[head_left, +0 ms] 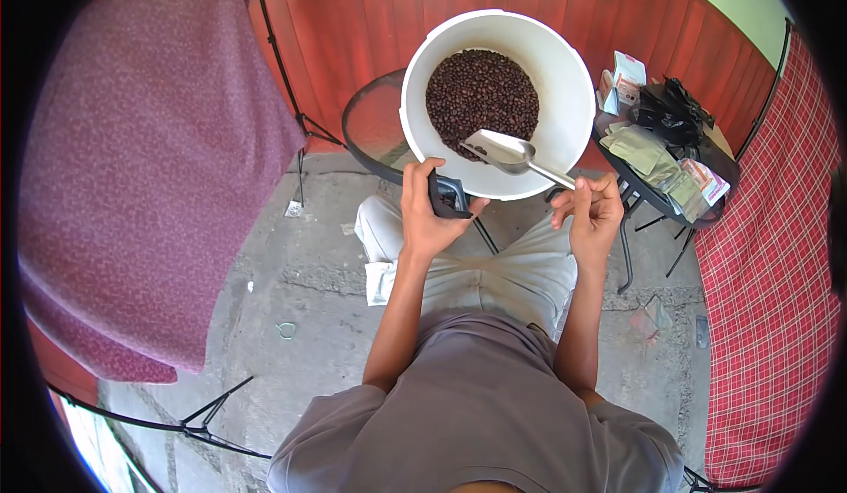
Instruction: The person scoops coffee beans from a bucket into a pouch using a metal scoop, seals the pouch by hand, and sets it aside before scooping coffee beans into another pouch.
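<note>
My right hand pinches the handle of a metal scoop between thumb and fingers. The scoop's bowl reaches over dark roasted coffee beans in a large white bucket, with a few beans at its front edge. Near the bucket's lower left rim, my left hand is closed around a small black pouch. Its mouth is spread and faces up, showing a grey-blue inside. Whether anything lies in the pouch I cannot tell.
The bucket stands on a round glass table. To the right, a dark stool bears flat olive-green packets, a black plastic bag and printed packs. A purple cloth hangs left, a red checked cloth right.
</note>
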